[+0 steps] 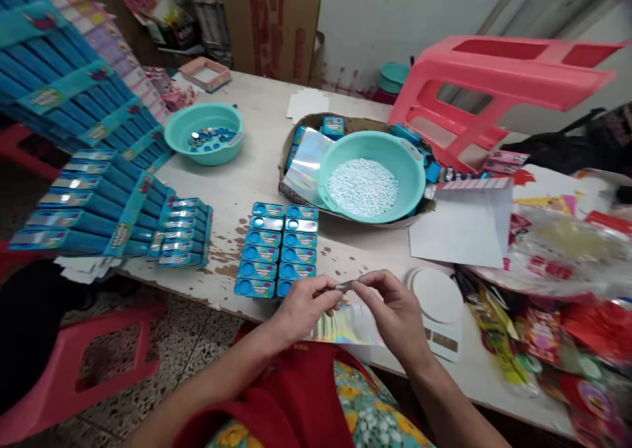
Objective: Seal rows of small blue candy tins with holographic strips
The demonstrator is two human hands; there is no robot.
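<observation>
My left hand and my right hand meet over the table's front edge. Their fingertips pinch a small, thin, greyish piece; its kind is too small to tell. Below the hands lies a shiny rainbow-sheen sheet, partly covered by them. Just beyond my left hand stand two rows of small blue boxes, most with a round recess on top. Farther off, a turquoise basin of small pale tablets rests on a cardboard tray, beside another rainbow-sheen sheet.
A white kitchen scale is right of my right hand. Bagged goods crowd the right side. Blue display boxes are stacked at left, near a turquoise bowl of small round pieces. A pink stool lies tipped at back right.
</observation>
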